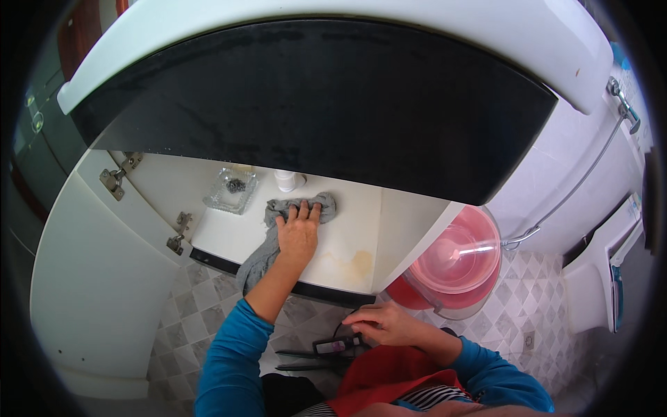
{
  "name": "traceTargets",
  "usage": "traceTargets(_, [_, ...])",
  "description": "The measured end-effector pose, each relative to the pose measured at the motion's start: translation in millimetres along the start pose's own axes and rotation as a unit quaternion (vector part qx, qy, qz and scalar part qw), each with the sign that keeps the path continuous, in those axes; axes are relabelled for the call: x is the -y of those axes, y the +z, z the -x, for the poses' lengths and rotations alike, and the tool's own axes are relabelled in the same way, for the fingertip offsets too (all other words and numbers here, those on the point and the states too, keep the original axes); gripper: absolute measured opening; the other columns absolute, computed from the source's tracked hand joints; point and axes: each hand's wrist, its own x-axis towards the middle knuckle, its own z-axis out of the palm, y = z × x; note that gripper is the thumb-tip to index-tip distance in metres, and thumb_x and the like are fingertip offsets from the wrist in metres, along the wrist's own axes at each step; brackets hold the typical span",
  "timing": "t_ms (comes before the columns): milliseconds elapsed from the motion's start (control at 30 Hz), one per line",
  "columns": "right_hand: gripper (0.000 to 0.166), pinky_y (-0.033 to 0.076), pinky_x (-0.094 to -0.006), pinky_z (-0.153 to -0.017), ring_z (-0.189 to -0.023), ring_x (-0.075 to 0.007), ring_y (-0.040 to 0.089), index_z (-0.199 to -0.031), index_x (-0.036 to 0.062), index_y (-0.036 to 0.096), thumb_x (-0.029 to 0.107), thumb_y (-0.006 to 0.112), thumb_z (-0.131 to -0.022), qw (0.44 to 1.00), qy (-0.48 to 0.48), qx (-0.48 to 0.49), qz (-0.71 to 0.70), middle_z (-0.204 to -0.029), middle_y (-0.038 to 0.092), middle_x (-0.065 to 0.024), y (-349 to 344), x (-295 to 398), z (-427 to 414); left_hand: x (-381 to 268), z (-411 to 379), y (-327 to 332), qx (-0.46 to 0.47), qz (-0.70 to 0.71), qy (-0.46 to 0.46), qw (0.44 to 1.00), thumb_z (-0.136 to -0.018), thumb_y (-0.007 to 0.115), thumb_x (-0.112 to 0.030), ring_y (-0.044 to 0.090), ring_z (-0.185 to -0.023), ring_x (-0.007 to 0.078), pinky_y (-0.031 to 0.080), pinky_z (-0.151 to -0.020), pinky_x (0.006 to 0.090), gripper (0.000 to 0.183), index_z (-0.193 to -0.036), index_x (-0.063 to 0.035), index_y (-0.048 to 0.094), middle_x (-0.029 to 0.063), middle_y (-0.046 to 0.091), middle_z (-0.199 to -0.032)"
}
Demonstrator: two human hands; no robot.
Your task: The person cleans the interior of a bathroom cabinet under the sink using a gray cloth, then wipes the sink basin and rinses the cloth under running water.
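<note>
My left hand (299, 232) presses a crumpled grey cloth (255, 266) onto the white floor of a cabinet (338, 234), fingers spread over its bunched end. The rest of the cloth hangs under my wrist and over the front edge. A pale yellowish stain (360, 263) marks the cabinet floor to the right. Behind the cloth stands a white plastic pipe fitting (285, 180). A square clear glass dish (229, 192) holding a dark, tangled lump sits to the left. My right hand (383, 324) is outside, just below the cabinet's front edge, loosely bent with nothing visible in it.
The hinged door (104, 281) stands swung out at left. A black panel (312, 104) overhangs the cabinet's interior beneath a white basin (333, 8). Pink plastic basins (469, 276) stand right, near a shower hose (583, 182). A dark bottle (331, 346) lies below my right hand.
</note>
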Motion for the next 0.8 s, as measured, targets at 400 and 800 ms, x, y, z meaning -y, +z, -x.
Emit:
traceTargets(400, [0.019, 0.05, -0.0381, -0.064, -0.073, -0.0327, 0.063, -0.103, 0.0065, 0.064, 0.01, 0.06, -0.085, 0.998, 0.002, 0.009, 0.066, -0.09, 0.066, -0.0128, -0.9, -4.1, 2.9, -11.4, -43.1, 19.4, -0.001, -0.028, -0.031, 0.999, -0.081, 0.057, -0.016, 0.055, -0.1, 0.0283, 0.045, -0.079, 0.0463, 0.026, -0.105, -0.0072, 0.064, 0.0114, 0.061, -0.107])
traceTargets(800, [0.018, 0.05, -0.0391, -0.066, -0.076, -0.0328, 0.063, -0.102, 0.0069, 0.065, 0.011, 0.06, -0.086, 0.998, 0.007, 0.016, 0.062, -0.088, 0.066, -0.013, -4.7, -9.6, 5.0, 71.8, -14.9, -15.3, -0.038, -0.053, -0.154, 0.986, -0.077, 0.062, -0.011, 0.057, -0.094, 0.0327, 0.054, -0.071, 0.0408, 0.017, -0.092, -0.0038, 0.063, 0.011, 0.059, -0.097])
